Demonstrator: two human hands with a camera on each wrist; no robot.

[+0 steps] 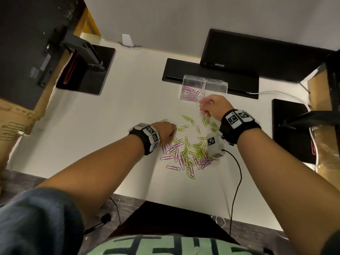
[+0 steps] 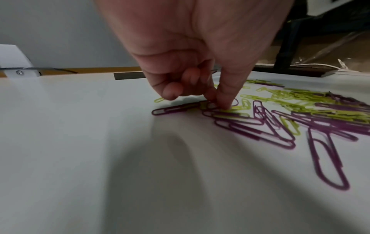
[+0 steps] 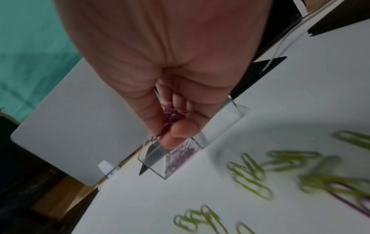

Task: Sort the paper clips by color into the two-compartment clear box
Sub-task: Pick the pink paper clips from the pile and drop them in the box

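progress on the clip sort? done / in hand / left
Done: a batch of purple clips lies in the left compartment of the clear box; the right compartment looks empty. In hand: the right hand holds a bunch of purple clips just short of the box; the left hand presses fingertips onto clips at the pile's edge. Left: most of it, a mixed pile on the table and every green clip.

Black monitor (image 1: 257,54), monitor stand (image 1: 86,69), white cable (image 1: 276,92).
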